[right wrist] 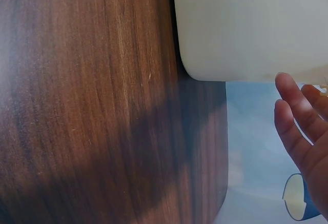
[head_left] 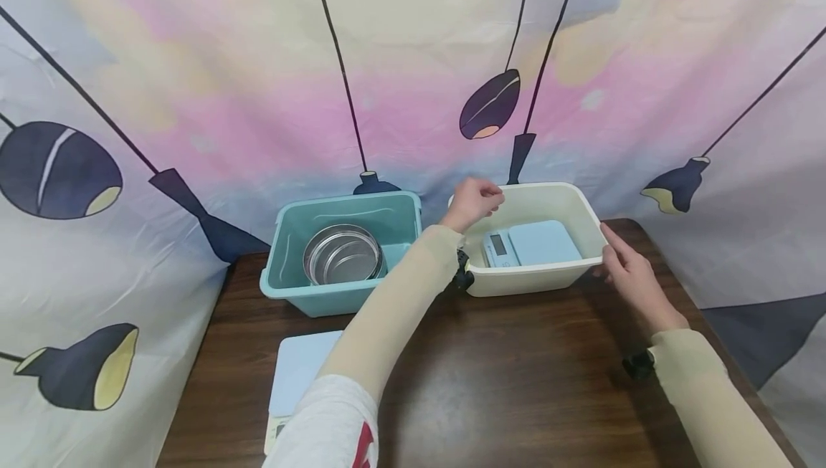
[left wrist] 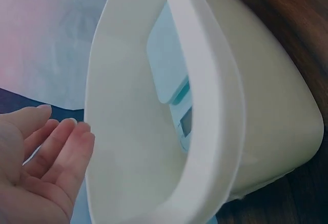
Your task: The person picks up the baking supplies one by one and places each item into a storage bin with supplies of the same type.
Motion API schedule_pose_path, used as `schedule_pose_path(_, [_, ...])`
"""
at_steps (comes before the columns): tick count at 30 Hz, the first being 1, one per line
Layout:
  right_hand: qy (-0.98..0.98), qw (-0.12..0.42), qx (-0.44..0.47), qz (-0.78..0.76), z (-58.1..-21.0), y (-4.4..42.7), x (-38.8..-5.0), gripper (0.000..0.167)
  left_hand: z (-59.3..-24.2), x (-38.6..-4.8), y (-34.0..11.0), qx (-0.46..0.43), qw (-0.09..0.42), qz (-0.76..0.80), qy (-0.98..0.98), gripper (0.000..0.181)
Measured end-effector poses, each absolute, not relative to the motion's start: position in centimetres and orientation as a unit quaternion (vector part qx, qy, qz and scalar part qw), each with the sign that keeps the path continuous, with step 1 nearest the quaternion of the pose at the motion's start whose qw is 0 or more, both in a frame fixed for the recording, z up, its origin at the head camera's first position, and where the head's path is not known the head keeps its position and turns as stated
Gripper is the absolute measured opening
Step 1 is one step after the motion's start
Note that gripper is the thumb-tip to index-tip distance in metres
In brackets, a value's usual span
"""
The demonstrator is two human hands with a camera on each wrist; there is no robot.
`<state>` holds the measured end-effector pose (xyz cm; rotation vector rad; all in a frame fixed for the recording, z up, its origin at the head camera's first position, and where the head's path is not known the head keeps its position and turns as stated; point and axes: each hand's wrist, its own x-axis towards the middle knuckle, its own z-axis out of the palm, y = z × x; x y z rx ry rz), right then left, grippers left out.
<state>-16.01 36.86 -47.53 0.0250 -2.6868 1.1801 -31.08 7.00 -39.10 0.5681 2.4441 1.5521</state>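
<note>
We hover our left hand [head_left: 475, 203], fingers together, by the far-left corner of a white tub [head_left: 524, 282] | right hand [head_left: 635, 282], fingers apart, at right end | blue scale [head_left: 545, 242] inside

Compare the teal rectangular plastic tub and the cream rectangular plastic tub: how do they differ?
The teal tub holds round metal dishes; the cream tub holds a flat, pale blue scale. The teal tub stands left of the cream tub. Both are open-topped and sit on the brown wood-grain table.

Round metalware [head_left: 345, 256] sits in a teal bin [head_left: 335, 299] before patterned cloth [head_left: 258, 95].
</note>
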Motion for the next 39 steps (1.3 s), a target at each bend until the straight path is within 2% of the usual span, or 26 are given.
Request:
schedule_pose_path(18, [-0.908,0.112,0.01,0.403,-47.8,37.3,-16.1,0.053,-37.5,-28.4,3.4,0.218,0.084,0.518,0.823,0.024])
schedule_pose_path(39, [-0.902,0.113,0.007,0.417,-47.9,37.0,-16.1,0.053,-36.1,-23.7,-2.1,0.247,0.055,0.46,0.851,0.032])
